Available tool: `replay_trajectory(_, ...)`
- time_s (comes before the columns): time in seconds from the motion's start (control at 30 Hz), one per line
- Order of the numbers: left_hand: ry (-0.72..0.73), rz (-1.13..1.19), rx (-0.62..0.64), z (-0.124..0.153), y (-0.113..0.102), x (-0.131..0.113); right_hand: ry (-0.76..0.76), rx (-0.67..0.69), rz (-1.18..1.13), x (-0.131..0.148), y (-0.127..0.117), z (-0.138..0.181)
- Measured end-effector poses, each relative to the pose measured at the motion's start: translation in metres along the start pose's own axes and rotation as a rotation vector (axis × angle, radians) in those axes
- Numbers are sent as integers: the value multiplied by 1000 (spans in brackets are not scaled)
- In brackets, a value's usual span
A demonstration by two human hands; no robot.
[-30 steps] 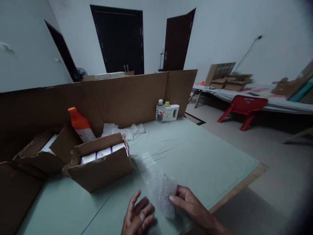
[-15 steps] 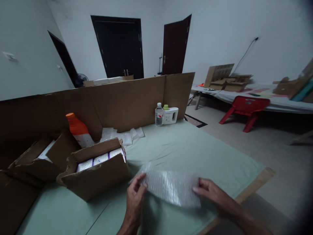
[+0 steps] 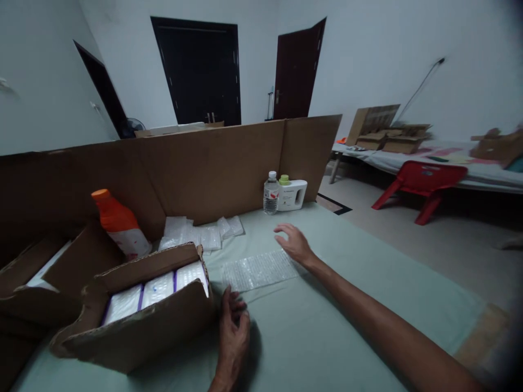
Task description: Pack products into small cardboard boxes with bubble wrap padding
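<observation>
A clear strip of bubble wrap [image 3: 259, 270] lies flat on the pale green cloth. At its near left corner is my left hand [image 3: 233, 332], fingers loosely bent and apart, the index fingertip close to the edge; whether it touches I cannot tell. My right hand [image 3: 295, 245] is over the strip's right end, thumb and fingers spread with nothing between them. Beyond it stand a clear water bottle [image 3: 271, 195] and a white jug with a green cap [image 3: 292, 195]. Left of my left hand, an open cardboard box [image 3: 163, 321] holds white packs with purple edges [image 3: 157, 291].
Several folded bubble-wrap pieces [image 3: 204, 233] lie before the cardboard screen [image 3: 220, 169]. An orange-capped orange and white bottle [image 3: 120, 223] leans behind the box. Another open box [image 3: 81, 267] is at far left. A red plastic chair [image 3: 429, 179] stands on the floor at right.
The bubble wrap, held between both hands before, now lies flat on the cloth, farther away. Both hands have let go; my right hand has moved forward and left. The view has shifted slightly.
</observation>
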State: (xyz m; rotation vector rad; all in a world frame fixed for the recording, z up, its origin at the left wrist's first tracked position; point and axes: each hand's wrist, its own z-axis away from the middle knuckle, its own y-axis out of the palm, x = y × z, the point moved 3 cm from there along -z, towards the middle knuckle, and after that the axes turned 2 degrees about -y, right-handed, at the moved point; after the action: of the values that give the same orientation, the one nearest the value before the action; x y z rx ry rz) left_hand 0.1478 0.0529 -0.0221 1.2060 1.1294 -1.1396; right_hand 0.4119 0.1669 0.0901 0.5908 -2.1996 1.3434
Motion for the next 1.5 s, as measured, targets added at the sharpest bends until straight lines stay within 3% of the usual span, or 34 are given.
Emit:
replay_trajectory(0.17, 33, -103, 70, -3, 2, -1, -33, 153, 73, 36, 94, -52)
replay_trajectory(0.23, 62, -133, 99, -3, 4, -5, 6, 163, 73, 41, 118, -69)
replay_trajectory(0.3, 78, -145, 106, -3, 4, -7, 58, 142, 44, 42, 128, -84)
replay_trajectory(0.4, 94, -147, 118, -3, 5, -8, 124, 60, -40, 40, 113, -98)
replay_trajectory(0.5, 72, -95, 109, -6, 5, -8, 124, -4, -166, 41, 70, -81)
replay_trajectory(0.63, -64, 88, 84, -8, 4, -15, 63, 4, -327, 53, 8, -2)
replay_trajectory(0.77, -190, 291, 142, 3, 3, -35, 20, 37, -387, 78, -23, 95)
replay_trajectory(0.87, -275, 415, 187, 17, -2, -51, -43, 69, -408, 101, -23, 147)
replay_trajectory(1.0, -349, 503, 189, 34, -26, -62, -88, 170, -450, 121, -10, 190)
replay_trajectory(1.13, -328, 500, 118, 57, -59, -63, 25, 358, -634, 126, 4, 208)
replay_trajectory(1.23, -226, 371, 139, 74, -78, -66, 150, 509, -811, 132, 16, 208)
replay_trajectory(1.37, -65, 165, 51, 86, -109, -80, 180, 443, -803, 140, 23, 204)
replay_trajectory(1.5, 141, -62, -66, 93, -160, -97, 253, 314, -857, 137, 25, 212)
